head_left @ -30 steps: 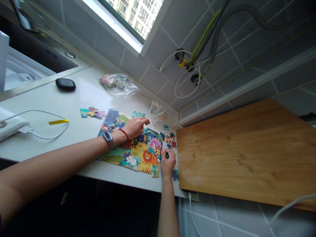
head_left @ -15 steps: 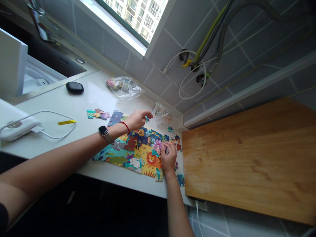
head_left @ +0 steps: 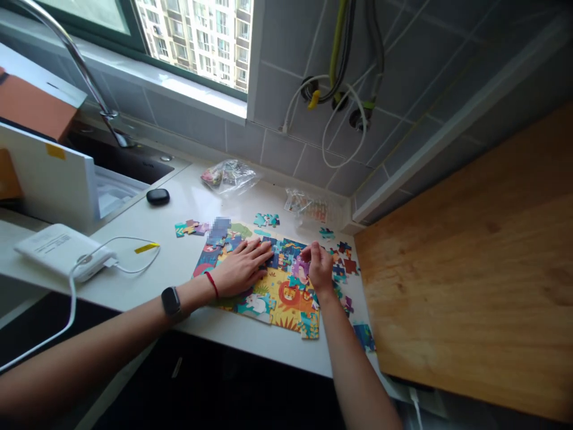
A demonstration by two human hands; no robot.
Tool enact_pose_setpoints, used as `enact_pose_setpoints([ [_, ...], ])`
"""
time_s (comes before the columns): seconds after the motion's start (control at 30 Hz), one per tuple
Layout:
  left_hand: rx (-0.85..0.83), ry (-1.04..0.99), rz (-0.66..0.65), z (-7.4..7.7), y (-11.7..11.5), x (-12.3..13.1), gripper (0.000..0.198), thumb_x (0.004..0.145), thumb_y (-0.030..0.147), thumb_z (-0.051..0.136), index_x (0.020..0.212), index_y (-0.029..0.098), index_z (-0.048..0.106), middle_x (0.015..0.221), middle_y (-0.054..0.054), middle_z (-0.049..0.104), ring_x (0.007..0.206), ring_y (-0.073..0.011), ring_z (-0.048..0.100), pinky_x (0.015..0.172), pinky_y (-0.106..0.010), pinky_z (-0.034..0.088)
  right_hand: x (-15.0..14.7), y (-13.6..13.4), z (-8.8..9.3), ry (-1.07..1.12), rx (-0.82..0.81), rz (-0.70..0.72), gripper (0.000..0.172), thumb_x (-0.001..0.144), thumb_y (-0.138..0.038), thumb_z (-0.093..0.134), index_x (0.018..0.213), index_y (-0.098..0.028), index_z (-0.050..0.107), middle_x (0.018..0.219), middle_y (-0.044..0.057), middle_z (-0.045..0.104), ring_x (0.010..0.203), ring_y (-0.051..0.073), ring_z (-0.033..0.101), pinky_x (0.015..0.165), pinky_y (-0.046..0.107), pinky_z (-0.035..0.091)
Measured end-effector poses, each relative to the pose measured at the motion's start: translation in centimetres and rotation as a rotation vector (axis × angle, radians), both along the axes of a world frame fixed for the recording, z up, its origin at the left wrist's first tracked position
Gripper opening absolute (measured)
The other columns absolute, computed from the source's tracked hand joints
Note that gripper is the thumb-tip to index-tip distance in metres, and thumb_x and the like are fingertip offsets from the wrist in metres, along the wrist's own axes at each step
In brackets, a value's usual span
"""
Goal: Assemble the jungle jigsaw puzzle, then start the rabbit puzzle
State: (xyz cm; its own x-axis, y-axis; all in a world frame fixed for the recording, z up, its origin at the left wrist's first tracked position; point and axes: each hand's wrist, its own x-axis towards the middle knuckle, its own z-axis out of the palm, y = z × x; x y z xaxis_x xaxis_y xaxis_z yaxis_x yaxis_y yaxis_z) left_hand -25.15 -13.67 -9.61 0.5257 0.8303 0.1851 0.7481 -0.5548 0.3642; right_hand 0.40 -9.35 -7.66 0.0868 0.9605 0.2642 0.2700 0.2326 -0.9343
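A colourful jigsaw puzzle (head_left: 286,304) with a lion and a purple peacock lies part-assembled on the white counter (head_left: 179,206). My left hand (head_left: 242,269) rests flat on its left half, fingers spread and holding nothing. My right hand (head_left: 319,267) sits at the puzzle's far right edge, fingertips pinched together; whether a piece lies between them is hidden. Loose jigsaw pieces (head_left: 342,260) are scattered just right of that hand. More pieces (head_left: 267,220) lie beyond the puzzle, and a joined strip (head_left: 191,228) lies to its left.
A wooden board (head_left: 465,269) lies to the right, past the counter's edge. Two clear plastic bags (head_left: 229,177) sit along the wall. To the left are a black oval case (head_left: 157,196), a white power bank (head_left: 62,254) with cable, and a sink (head_left: 120,179).
The view has swung, showing more of the window and sink. My left hand has come down flat on the puzzle. My right hand has moved towards the far edge.
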Motion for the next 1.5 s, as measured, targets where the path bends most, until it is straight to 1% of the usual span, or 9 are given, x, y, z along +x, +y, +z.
enact_pose_setpoints([
  [0.13, -0.014, 0.034, -0.006, 0.5, 0.1, 0.4, 0.050, 0.110, 0.041, 0.039, 0.157, 0.025, 0.051, 0.170, -0.008, 0.039, 0.159, -0.0377, 0.031, 0.127, -0.061, 0.030, 0.0, 0.5, 0.0, 0.054, -0.054, 0.019, 0.070, 0.091, -0.085, 0.048, 0.064, -0.022, 0.065, 0.060, 0.004, 0.066, 0.055, 0.017, 0.061, 0.058, 0.029, 0.049],
  [0.4, -0.050, 0.064, -0.034, 0.8, 1.2, 0.2, 0.048, 0.110, 0.032, 0.038, 0.155, 0.025, 0.052, 0.170, -0.008, 0.039, 0.160, -0.0355, 0.032, 0.128, -0.063, 0.029, 0.0, 1.0, 0.1, 0.094, -0.088, 0.063, 0.073, 0.085, -0.090, 0.048, 0.064, -0.023, 0.064, 0.060, 0.004, 0.066, 0.054, 0.017, 0.060, 0.056, 0.028, 0.048],
  [0.6, -0.015, 0.022, -0.020, 1.1, 1.2, 0.4, 0.044, 0.109, 0.030, 0.039, 0.148, 0.025, 0.059, 0.166, -0.009, 0.046, 0.159, -0.0329, 0.035, 0.127, -0.061, 0.033, 0.1, 1.0, 0.4, 0.102, -0.083, 0.072, 0.075, 0.082, -0.093, 0.049, 0.064, -0.022, 0.066, 0.060, 0.004, 0.067, 0.053, 0.017, 0.061, 0.055, 0.028, 0.048],
  [0.97, 0.066, -0.020, -0.035, 1.4, 1.0, 0.5, 0.036, 0.107, 0.027, 0.045, 0.135, 0.025, 0.067, 0.157, -0.009, 0.057, 0.153, -0.0309, 0.044, 0.126, -0.056, 0.040, 0.1, 1.0, -0.1, 0.161, -0.050, 0.041, 0.076, 0.084, -0.092, 0.049, 0.066, -0.021, 0.068, 0.058, 0.004, 0.067, 0.050, 0.017, 0.062, 0.049, 0.028, 0.047],
  [1.03, 0.071, -0.026, -0.032, 1.4, 1.0, 0.6, 0.036, 0.106, 0.027, 0.045, 0.135, 0.026, 0.067, 0.156, -0.009, 0.058, 0.153, -0.0312, 0.045, 0.125, -0.057, 0.040, 0.1, 0.9, 0.1, 0.176, -0.022, -0.009, 0.075, 0.086, -0.091, 0.049, 0.065, -0.021, 0.067, 0.057, 0.004, 0.067, 0.050, 0.017, 0.061, 0.049, 0.028, 0.047],
  [1.17, 0.070, -0.024, -0.018, 1.1, 1.0, 0.5, 0.036, 0.107, 0.028, 0.045, 0.136, 0.026, 0.067, 0.157, -0.009, 0.057, 0.153, -0.0314, 0.043, 0.125, -0.058, 0.040, 0.8, 1.0, 0.5, 0.269, 0.062, -0.243, 0.072, 0.091, -0.085, 0.047, 0.063, -0.021, 0.064, 0.055, 0.003, 0.065, 0.050, 0.015, 0.060, 0.052, 0.027, 0.048],
  [1.27, 0.070, -0.023, -0.014, 0.9, 1.0, 0.5, 0.036, 0.107, 0.028, 0.045, 0.135, 0.026, 0.067, 0.157, -0.008, 0.057, 0.153, -0.0309, 0.043, 0.125, -0.058, 0.040, 1.7, 1.7, 0.6, 0.403, 0.052, -0.376, 0.070, 0.090, -0.085, 0.047, 0.061, -0.022, 0.060, 0.052, 0.002, 0.061, 0.046, 0.014, 0.056, 0.048, 0.026, 0.045],
  [1.37, 0.070, -0.025, -0.016, 0.9, 1.0, 0.5, 0.035, 0.108, 0.028, 0.044, 0.134, 0.025, 0.067, 0.157, -0.008, 0.057, 0.153, -0.0308, 0.043, 0.125, -0.058, 0.040, 2.2, 2.2, 0.4, 0.481, 0.027, -0.424, 0.070, 0.088, -0.086, 0.048, 0.059, -0.023, 0.058, 0.050, 0.001, 0.059, 0.043, 0.013, 0.053, 0.045, 0.026, 0.042],
  [1.5, 0.073, -0.027, -0.018, 0.9, 1.0, 0.5, 0.035, 0.107, 0.029, 0.045, 0.134, 0.025, 0.067, 0.156, -0.008, 0.058, 0.153, -0.0311, 0.043, 0.125, -0.058, 0.040, 1.9, 2.0, 0.4, 0.428, 0.022, -0.380, 0.068, 0.088, -0.084, 0.050, 0.060, -0.023, 0.059, 0.050, 0.001, 0.060, 0.044, 0.013, 0.054, 0.047, 0.026, 0.043],
])
